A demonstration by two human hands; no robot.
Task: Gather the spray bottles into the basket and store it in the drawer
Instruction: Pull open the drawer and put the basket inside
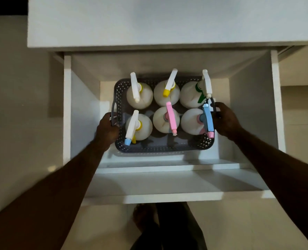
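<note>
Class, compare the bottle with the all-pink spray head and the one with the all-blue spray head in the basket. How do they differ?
The pink-headed bottle sits mid front row; the blue-headed bottle is at the right end, beside the right hand. The blue head has a pink nozzle tip. Both have white bodies and stand upright in the basket.

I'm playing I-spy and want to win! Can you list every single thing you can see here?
spray bottles: six, white bodies, trigger heads white, yellow, green, pink and blue; upright in two rows of three in the basket
basket: one, grey, perforated plastic; inside the open drawer
drawer: one, white, pulled out below the countertop
countertop: one, white, top of the view
floor: pale tiles, both sides and below the drawer
foot: one, on the floor below the drawer front
left hand: one, fingers closed on the basket's left handle
right hand: one, fingers closed on the basket's right handle
</note>
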